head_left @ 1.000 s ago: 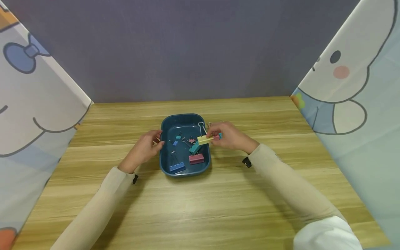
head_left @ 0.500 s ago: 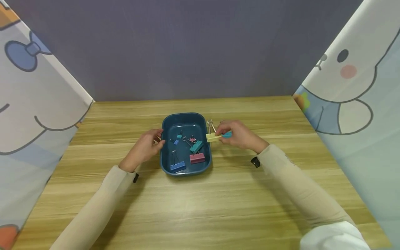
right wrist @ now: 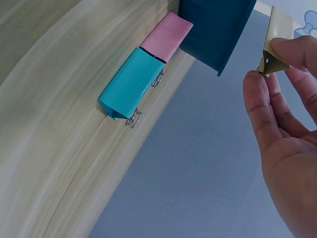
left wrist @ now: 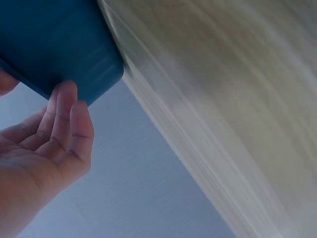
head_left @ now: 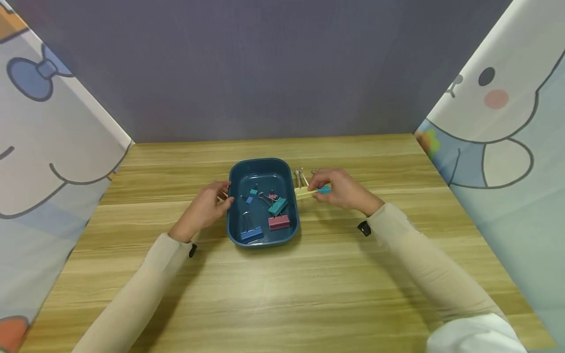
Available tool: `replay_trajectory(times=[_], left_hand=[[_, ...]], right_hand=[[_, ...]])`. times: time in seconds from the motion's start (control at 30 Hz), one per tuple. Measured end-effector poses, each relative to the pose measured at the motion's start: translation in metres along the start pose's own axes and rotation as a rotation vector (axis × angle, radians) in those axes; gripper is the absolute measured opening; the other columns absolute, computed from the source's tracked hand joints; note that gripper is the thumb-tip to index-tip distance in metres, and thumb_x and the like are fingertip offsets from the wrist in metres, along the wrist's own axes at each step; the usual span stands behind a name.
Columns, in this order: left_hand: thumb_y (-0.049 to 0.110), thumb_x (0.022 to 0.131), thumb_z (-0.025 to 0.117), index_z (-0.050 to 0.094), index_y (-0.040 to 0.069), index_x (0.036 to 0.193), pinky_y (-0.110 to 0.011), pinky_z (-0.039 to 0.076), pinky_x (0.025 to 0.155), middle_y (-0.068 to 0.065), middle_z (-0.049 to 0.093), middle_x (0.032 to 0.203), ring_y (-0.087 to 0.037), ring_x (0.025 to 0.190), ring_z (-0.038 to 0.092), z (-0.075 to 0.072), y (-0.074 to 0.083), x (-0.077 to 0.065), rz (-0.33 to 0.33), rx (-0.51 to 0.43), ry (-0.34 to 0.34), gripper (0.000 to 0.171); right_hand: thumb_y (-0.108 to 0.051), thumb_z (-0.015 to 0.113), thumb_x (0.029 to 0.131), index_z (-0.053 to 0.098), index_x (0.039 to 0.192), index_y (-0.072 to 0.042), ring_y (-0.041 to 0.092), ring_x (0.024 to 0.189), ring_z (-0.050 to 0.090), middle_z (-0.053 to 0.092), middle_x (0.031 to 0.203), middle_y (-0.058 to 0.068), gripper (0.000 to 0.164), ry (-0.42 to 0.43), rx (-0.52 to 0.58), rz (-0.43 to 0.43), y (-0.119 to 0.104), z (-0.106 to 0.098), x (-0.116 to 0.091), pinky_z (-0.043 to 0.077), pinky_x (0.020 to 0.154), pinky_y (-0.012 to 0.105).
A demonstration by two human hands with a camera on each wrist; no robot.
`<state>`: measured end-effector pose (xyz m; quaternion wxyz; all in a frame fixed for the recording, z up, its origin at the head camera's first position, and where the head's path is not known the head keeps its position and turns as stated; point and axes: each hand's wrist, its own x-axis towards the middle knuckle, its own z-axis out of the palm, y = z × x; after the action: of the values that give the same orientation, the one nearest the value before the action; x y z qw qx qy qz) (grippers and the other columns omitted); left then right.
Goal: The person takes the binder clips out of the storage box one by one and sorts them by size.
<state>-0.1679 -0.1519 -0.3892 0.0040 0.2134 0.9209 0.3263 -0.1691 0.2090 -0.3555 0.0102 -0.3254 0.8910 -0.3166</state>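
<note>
In the head view, my left hand [head_left: 203, 207] holds the left side of the dark blue tray [head_left: 263, 243]. Its fingers [left wrist: 63, 106] lie against the tray's outer wall in the left wrist view, with the thumb tip by the rim. Beyond the tray's right rim, my right hand [head_left: 342, 191] pinches a yellow binder clip [head_left: 303, 193] between thumb and fingers. A large teal binder clip [right wrist: 131, 82] and a pink binder clip [right wrist: 167, 35] stand end to end on the table near that hand; the hand partly hides them from the head camera.
Inside the tray lie a blue binder clip [head_left: 251, 233], a pink binder clip [head_left: 279, 223], a green binder clip [head_left: 278, 206] and several tiny ones. Wooden tabletop [head_left: 282, 299] extends all round, with a grey panel [head_left: 273, 73] behind and printed cloths at both sides.
My right hand has carried the yellow binder clip from over the tray's right side rightward, past the rim and down toward the table. The left hand stays at the tray.
</note>
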Motion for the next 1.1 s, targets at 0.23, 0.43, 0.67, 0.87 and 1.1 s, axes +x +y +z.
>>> replay_trajectory(times=[0.23,0.43,0.67,0.87,1.1], left_hand=[[0.006,0.09,0.062,0.047,-0.011,0.129,-0.042,0.052,0.073,-0.019,0.059,0.101,-0.03,0.091,0.06,0.0,0.0,0.0,-0.017,0.0,-0.009,0.045],[0.005,0.09,0.061,0.047,-0.011,0.129,-0.043,0.052,0.074,-0.019,0.058,0.103,-0.031,0.091,0.06,0.0,0.0,0.001,-0.018,-0.013,-0.009,0.044],[0.005,0.09,0.061,0.047,-0.01,0.13,-0.043,0.052,0.074,-0.02,0.058,0.104,-0.031,0.092,0.06,0.001,0.0,0.001,-0.025,-0.01,-0.009,0.044],[0.005,0.09,0.061,0.047,-0.01,0.13,-0.042,0.053,0.073,-0.02,0.058,0.103,-0.031,0.092,0.06,0.0,0.001,0.0,-0.031,-0.014,-0.008,0.045],[0.005,0.09,0.061,0.048,-0.011,0.129,-0.043,0.052,0.073,-0.019,0.059,0.102,-0.031,0.091,0.06,0.0,0.001,0.0,-0.015,-0.011,-0.005,0.045]], right_hand=[[-0.003,0.072,0.08,0.068,0.091,-0.014,0.02,0.084,0.06,0.062,0.094,-0.003,0.016,0.005,0.023,-0.002,0.006,-0.001,-0.002,0.05,0.076,0.041],[-0.003,0.072,0.082,0.068,0.092,-0.014,0.017,0.086,0.06,0.062,0.097,-0.003,0.015,0.015,0.029,0.031,0.011,-0.006,-0.007,0.05,0.077,0.035],[-0.004,0.072,0.082,0.068,0.093,-0.012,0.017,0.089,0.06,0.062,0.099,-0.001,0.014,0.021,0.008,0.086,0.02,-0.011,-0.014,0.05,0.081,0.041],[-0.004,0.072,0.082,0.069,0.093,-0.012,0.017,0.089,0.059,0.062,0.099,-0.001,0.015,0.024,0.01,0.108,0.025,-0.013,-0.019,0.049,0.082,0.045],[-0.003,0.072,0.082,0.069,0.095,-0.011,0.02,0.091,0.059,0.063,0.102,0.002,0.016,0.027,0.034,0.129,0.031,-0.015,-0.022,0.048,0.084,0.046]])
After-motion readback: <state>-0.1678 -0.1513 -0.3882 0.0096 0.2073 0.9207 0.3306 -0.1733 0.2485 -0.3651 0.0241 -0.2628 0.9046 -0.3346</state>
